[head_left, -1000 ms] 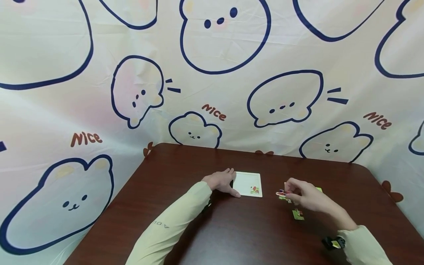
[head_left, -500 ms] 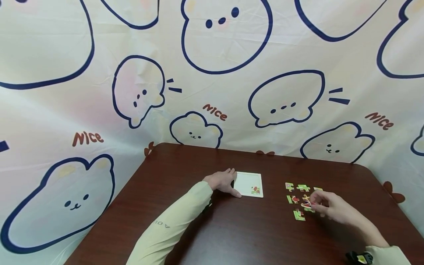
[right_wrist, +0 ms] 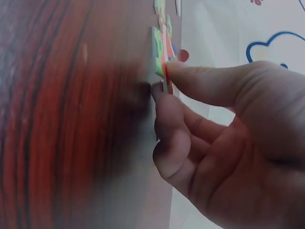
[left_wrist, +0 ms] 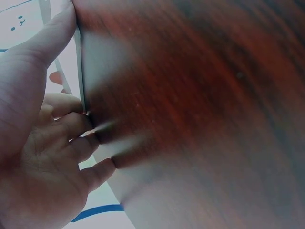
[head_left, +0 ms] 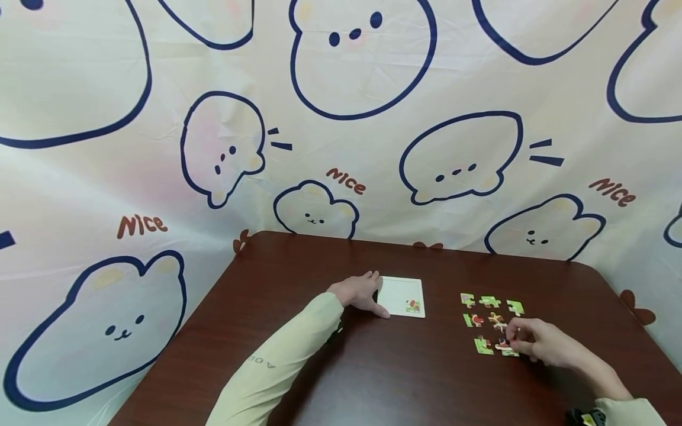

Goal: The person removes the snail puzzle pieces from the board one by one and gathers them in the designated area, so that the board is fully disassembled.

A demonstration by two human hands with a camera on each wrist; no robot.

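Note:
My left hand (head_left: 361, 293) rests along the left side of a white puzzle tray (head_left: 394, 296), thumb at the near corner and fingers at the far one. In the left wrist view its fingertips touch the table beside the tray's edge (left_wrist: 80, 67). One picture piece (head_left: 412, 306) lies in the tray's near right corner. My right hand (head_left: 546, 342) pinches a red-and-white puzzle piece (right_wrist: 167, 45) between thumb and index finger. That piece is just above or against a green piece (right_wrist: 157, 52) in the near row; fingers partly hide both.
Loose puzzle pieces lie in rough rows right of the tray, among them a far-left piece (head_left: 467, 300), a far-right piece (head_left: 515, 307) and a near-left piece (head_left: 483, 345). All are on a dark brown table (head_left: 415, 373), with a printed curtain (head_left: 341, 148) behind.
My right hand has moved right, then slightly toward me, carrying the red-and-white puzzle piece to the near row. Pieces it covered before are now visible. The left hand and tray stay put.

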